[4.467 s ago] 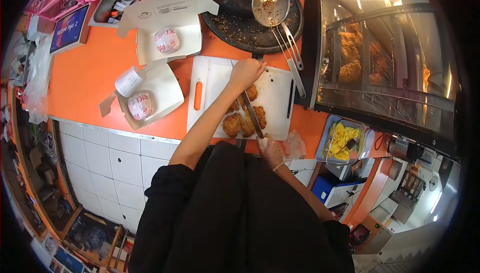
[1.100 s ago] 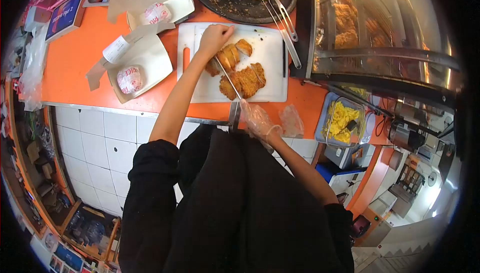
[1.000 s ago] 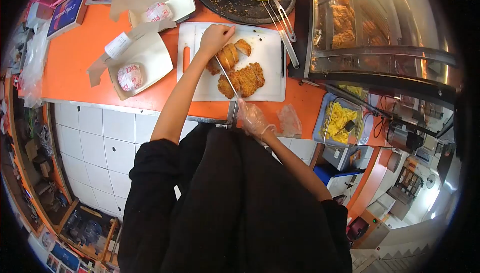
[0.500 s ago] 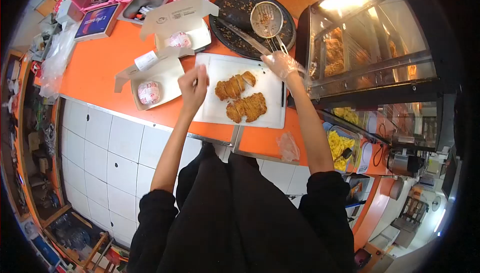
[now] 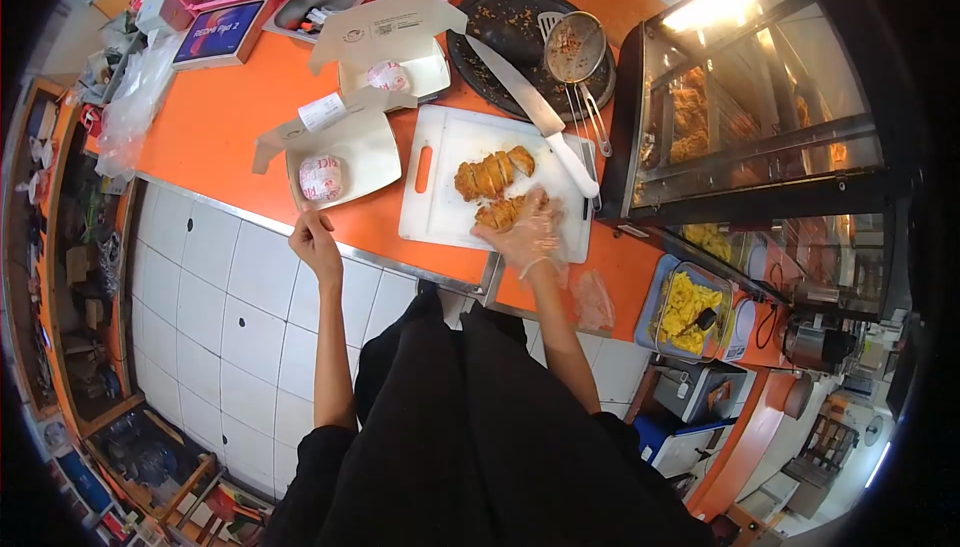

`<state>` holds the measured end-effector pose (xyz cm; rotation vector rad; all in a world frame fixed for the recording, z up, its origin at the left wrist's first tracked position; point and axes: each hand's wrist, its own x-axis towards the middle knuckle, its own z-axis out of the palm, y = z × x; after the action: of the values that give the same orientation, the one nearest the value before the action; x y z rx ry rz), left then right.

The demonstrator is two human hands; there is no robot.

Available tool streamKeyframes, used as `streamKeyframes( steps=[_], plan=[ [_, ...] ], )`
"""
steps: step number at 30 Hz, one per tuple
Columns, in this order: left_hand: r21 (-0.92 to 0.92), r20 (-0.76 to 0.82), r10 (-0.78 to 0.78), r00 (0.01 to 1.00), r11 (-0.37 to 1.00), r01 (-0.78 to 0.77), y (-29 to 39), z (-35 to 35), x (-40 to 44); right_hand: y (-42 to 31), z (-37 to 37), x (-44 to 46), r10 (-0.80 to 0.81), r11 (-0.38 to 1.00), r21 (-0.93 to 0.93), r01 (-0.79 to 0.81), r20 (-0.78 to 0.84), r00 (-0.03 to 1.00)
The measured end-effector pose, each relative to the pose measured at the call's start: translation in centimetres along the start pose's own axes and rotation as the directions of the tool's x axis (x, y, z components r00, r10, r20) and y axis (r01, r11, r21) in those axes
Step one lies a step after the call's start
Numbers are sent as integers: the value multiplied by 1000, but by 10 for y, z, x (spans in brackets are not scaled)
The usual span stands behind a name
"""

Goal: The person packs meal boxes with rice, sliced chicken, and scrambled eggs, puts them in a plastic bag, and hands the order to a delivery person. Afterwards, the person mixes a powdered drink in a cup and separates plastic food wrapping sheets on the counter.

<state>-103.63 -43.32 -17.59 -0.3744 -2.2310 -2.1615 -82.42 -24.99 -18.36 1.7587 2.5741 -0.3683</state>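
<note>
My right hand (image 5: 528, 235), in a clear plastic glove, is curled over the nearer sliced fried cutlet (image 5: 497, 213), thumb on one side and fingers on the other, hiding part of it. Another sliced fried cutlet (image 5: 492, 174) lies just beyond it on the white cutting board (image 5: 433, 217). A large knife (image 5: 545, 117) with a white handle rests across the board's far right corner and a black round tray. My bare left hand (image 5: 315, 239) pinches the near corner of an open paper box (image 5: 375, 162), which holds a wrapped round bundle (image 5: 321, 178).
A second open box (image 5: 428, 69) with another wrapped bundle stands behind. The black tray (image 5: 485, 12) carries crumbs, a strainer (image 5: 575, 47) and a slotted utensil. To the right are a lit glass display case (image 5: 745, 97) and a container of yellow food (image 5: 690, 312).
My right hand has let go of the knife, leaving it on the board and tray, and come down onto the nearer cutlet. My left hand has moved left and nearer, to the box corner.
</note>
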Motion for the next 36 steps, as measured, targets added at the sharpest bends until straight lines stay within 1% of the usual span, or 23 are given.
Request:
streamKeyframes(
  steps=[1,3,6,7,10,11,12,14,15,16,17,18,19,22,23,25,26,28,29,31,32,34,36],
  plan=[
    [14,7,55,998,998,-55,4,0,4,-5,4,-1,7,999,-45,-6,2,1000],
    [6,-7,53,999,999,-53,7,-1,12,-15,9,-2,20,991,-132,-19,7,1000],
    [-18,-36,55,998,998,-56,13,-4,21,-2,-12,12,-55,997,-38,64,189,980],
    [-30,-49,56,997,998,-57,16,-5,23,3,-8,14,-108,992,-56,113,87,990],
    [-17,-80,17,997,1000,-18,21,-15,34,19,-3,28,-128,978,169,122,29,991],
    [-5,-70,54,996,999,-54,23,-17,41,21,-1,29,-142,935,335,116,52,989],
    [10,-61,88,994,996,-88,27,-19,49,20,-2,30,-155,866,491,99,75,985],
    [84,-43,195,980,978,-191,36,-14,65,-27,-29,12,-234,777,620,111,120,965],
    [142,-24,268,963,955,-262,42,-6,75,-50,-13,7,-344,580,805,124,105,933],
    [197,3,341,940,922,-335,48,2,83,-80,-15,6,-445,550,789,274,-1,896],
    [258,19,323,946,913,-317,52,7,89,-110,-17,4,-535,501,758,416,-107,838],
    [316,34,305,952,900,-300,55,14,94,-141,-39,7,-649,585,466,664,-222,728],
    [372,47,286,957,884,-283,58,20,96,-166,-34,9,-642,634,384,671,-222,734],
    [283,32,181,983,941,-183,64,34,95,-196,-36,16,-666,735,43,677,-147,732],
    [194,46,160,986,967,-166,62,34,97,-202,-38,18,-673,740,-88,667,-108,732],
    [9,78,115,990,993,-116,53,34,99,-183,-25,25,-650,717,151,680,-207,731],
    [-14,91,114,989,994,-113,52,34,100,-163,-21,27,-632,685,266,678,-245,735],
    [-61,114,109,988,993,-102,50,34,100,-113,-31,34,-488,838,186,514,-167,857],
    [-16,105,118,988,993,-117,46,32,101,-97,-40,40,-403,910,87,406,-53,914],
    [77,94,145,985,985,-152,39,30,105,-78,-30,50,-274,958,-81,275,27,961],
    [128,76,141,987,980,-150,43,32,107,-66,2,57,-250,959,-138,248,4,968],
    [226,44,129,991,965,-135,57,45,104,-65,9,59,-224,958,-174,227,42,974],
    [308,17,197,980,931,-193,63,58,102,-68,2,65,-219,962,-135,239,148,965]
  ],
)
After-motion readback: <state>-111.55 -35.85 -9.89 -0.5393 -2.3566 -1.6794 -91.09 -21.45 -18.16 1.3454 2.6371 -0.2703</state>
